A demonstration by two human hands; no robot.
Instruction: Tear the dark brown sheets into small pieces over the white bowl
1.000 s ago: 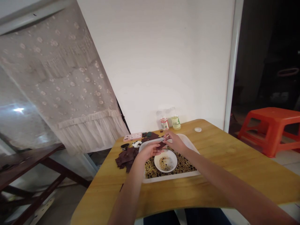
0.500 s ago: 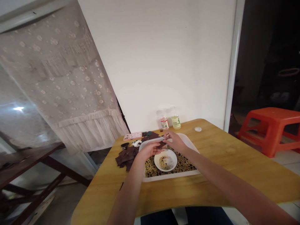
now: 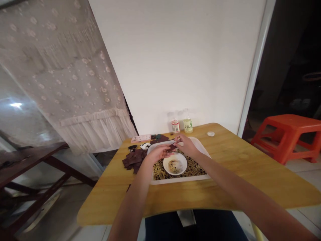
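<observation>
Tabletop [image 3: 233, 174] varnished wood, glossy; tray [image 3: 180, 179] smooth white plastic; bowl [image 3: 184, 164] glazed ceramic, probably.

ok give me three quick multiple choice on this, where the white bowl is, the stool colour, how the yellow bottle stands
1. Where is the white bowl?
a) on the floor
b) in the white tray, on the beans
c) beside the pink phone

2. The stool at right is:
a) orange
b) blue
c) white

3. The bottle of pale yellow liquid is:
a) on its side
b) held in a hand
c) upright

1 b, the bowl sits on the beans within the tray's rim.
2 a, its seat and legs show orange.
3 c, it stands on its base on the wooden table.
</observation>
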